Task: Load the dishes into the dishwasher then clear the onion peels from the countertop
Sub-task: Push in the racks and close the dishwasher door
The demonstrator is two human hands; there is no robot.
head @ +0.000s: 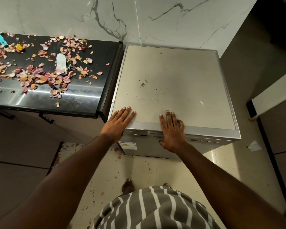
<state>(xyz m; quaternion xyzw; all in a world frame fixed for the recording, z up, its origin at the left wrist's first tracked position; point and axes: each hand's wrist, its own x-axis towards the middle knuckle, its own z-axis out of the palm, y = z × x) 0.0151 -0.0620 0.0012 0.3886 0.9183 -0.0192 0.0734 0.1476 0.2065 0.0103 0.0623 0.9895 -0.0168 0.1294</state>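
The silver dishwasher (175,83) stands shut between the black countertop (82,96) and a wall. My left hand (118,123) lies flat with straight fingers on the front left corner of its top. My right hand (172,131) rests flat over the front edge, thumb hanging down by the control strip. Neither hand holds anything. Pink and orange onion peels (40,73) lie scattered across the countertop at the left. No dishes are in view.
Among the peels lie a white plastic piece (61,63), a teal tool (1,40) and a small yellow item (19,47). A few peels and crumbs dot the tiled floor (149,172). A crumpled paper scrap (254,146) lies right of the dishwasher.
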